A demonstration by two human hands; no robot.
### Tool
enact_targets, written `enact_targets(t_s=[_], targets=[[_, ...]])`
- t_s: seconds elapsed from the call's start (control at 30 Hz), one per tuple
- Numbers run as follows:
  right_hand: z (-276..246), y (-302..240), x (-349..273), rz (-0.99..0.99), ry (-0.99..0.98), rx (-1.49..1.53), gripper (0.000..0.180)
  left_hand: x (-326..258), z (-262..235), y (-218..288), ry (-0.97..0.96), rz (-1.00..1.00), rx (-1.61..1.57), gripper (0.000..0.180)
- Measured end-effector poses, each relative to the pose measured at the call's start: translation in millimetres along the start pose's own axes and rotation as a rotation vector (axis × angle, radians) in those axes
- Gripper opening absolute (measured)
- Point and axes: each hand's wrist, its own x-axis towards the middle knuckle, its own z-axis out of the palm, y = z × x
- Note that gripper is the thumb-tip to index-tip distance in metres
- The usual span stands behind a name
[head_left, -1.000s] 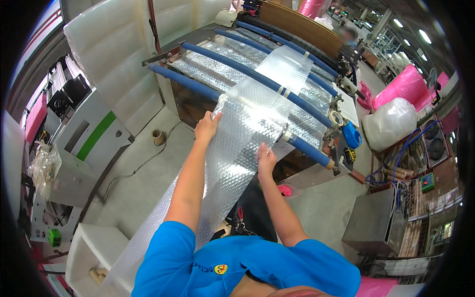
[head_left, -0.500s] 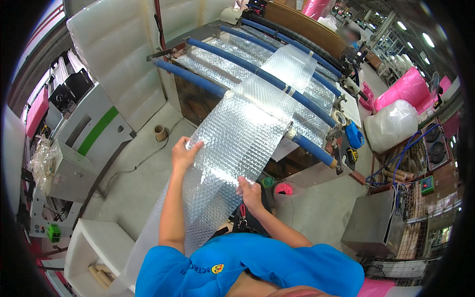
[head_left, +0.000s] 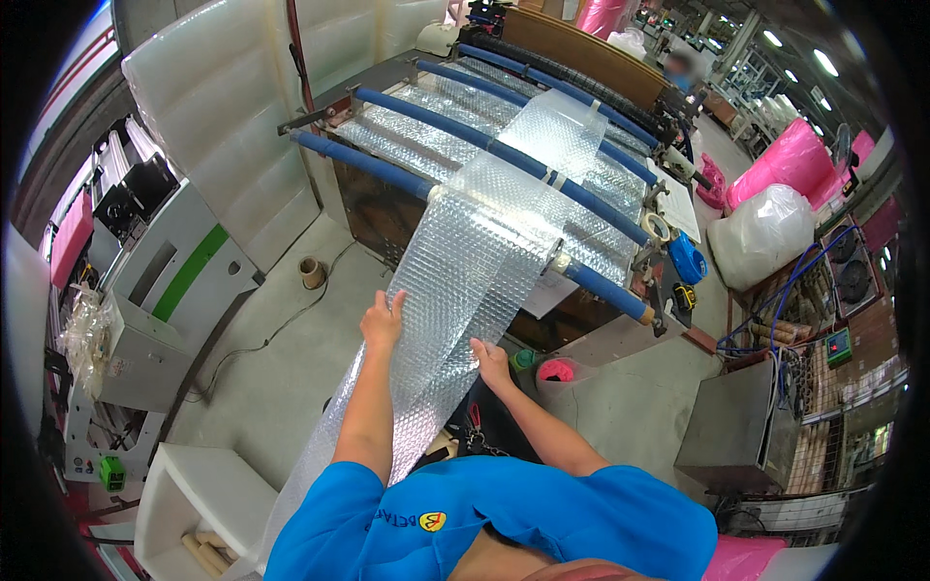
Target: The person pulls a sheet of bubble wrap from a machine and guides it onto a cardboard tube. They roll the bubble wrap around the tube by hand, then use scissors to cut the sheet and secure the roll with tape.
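Observation:
A long sheet of clear bubble wrap runs over blue rollers and slopes down toward me, then trails past my left side. My left hand is closed on its left edge, thumb up, with the fingers partly hidden by the sheet. Lower down on the opposite edge, my right hand pinches the film, its fingertips behind it. Between my hands the wrap hangs slightly slack and folded. The nearest blue roller carries the sheet just beyond my hands.
A machine table with more blue rollers stands ahead. To the right are a tape dispenser, a metal cabinet and pink rolls. A white bin with cardboard tubes is at lower left; a cardboard core stands on the floor.
My left hand has shifted right and slightly nearer me, closer to my right hand. The bubble wrap between them is narrower and more bunched. Both hands keep hold of its edges.

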Motion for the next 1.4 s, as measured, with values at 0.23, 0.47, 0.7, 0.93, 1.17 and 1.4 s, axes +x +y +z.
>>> enact_targets(t_s=[0.23,0.47,0.7,0.93,1.17,1.4], targets=[[2.2,-0.9,-0.7,0.046,-0.016,0.056,0.043,-1.3,-0.3,-4.0,0.007,0.013,-0.041,0.055],[3.0,5.7,-0.6,0.085,-0.052,0.065,0.041,0.9,2.7,-7.8,-0.018,-0.024,-0.041,0.057],[4.5,-7.3,-7.5,0.124,-0.022,0.184,0.034,0.0,-0.5,-4.8,-0.051,-0.076,-0.08,0.059],[1.5,-14.2,-12.0,0.08,-0.005,0.184,0.038,-2.4,0.0,-3.5,-0.032,-0.071,-0.067,0.058],[3.4,-11.0,-9.8,0.143,-0.042,0.179,0.039,0.2,0.6,-4.3,-0.04,-0.082,-0.13,0.057],[10.4,-0.3,-18.5,0.221,0.031,0.177,0.039,-7.1,5.3,-8.6,-0.046,-0.044,-0.158,0.055]])
